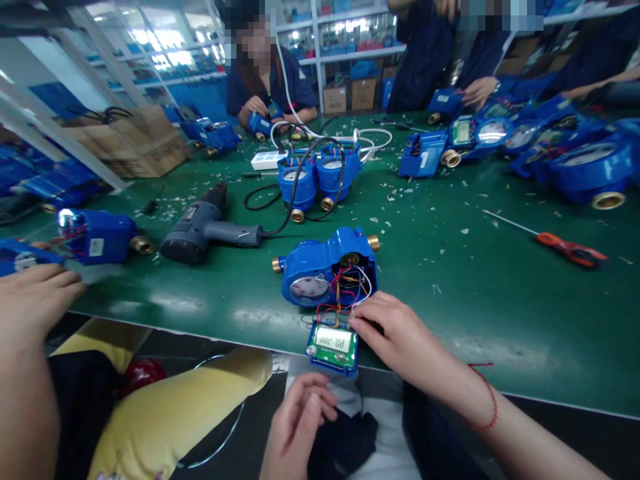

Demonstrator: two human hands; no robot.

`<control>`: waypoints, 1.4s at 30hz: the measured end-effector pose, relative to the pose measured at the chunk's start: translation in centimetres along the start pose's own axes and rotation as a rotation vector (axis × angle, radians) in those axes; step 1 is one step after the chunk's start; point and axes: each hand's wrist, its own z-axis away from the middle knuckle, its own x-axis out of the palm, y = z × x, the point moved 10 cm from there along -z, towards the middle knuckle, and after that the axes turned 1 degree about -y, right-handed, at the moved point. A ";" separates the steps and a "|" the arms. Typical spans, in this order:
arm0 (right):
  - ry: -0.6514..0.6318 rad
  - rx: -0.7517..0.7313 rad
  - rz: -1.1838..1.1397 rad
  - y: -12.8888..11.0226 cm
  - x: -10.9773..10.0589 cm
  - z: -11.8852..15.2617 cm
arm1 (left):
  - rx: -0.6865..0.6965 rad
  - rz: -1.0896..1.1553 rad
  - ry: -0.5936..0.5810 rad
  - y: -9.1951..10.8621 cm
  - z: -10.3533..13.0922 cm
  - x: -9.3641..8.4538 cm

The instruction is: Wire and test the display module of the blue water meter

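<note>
Right now, the blue meter (306, 259) lies on the green table (435, 353) near its front edge, its housing open, with thin coloured wires (339, 293) spilling down to the circuit board (333, 347). That board sits face up, display showing, right at the table's edge and seemingly poking past it.

In comes the right hand (387, 327), thumb and forefinger drawn together at the white wire (371, 285) beside the board's upper corner; whether they pinch wire or board rim, I cannot tell. Below the edge, the left hand (300, 420) is loosely curled, nothing visible in it, just short of the board.

Handling, then: the meter looks heavy and rigid, its glossy shell probably slick, so the brass end fittings (374, 243) should give the surest hold. The board looks light and fragile, best taken by its blue rim; the wires look soft, and a hard tug could strain their joints.
</note>
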 end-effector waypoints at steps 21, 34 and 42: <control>0.024 0.096 -1.031 0.9 2.9 0.0 | -0.506 0.941 0.004 -0.6 0.0 2.5; -0.050 -0.106 -0.732 -0.9 1.0 -0.1 | -0.458 0.959 -0.163 2.2 -0.4 3.7; -0.081 -0.117 -0.348 -1.9 -0.2 0.1 | -0.297 0.809 -0.316 5.0 -1.2 4.8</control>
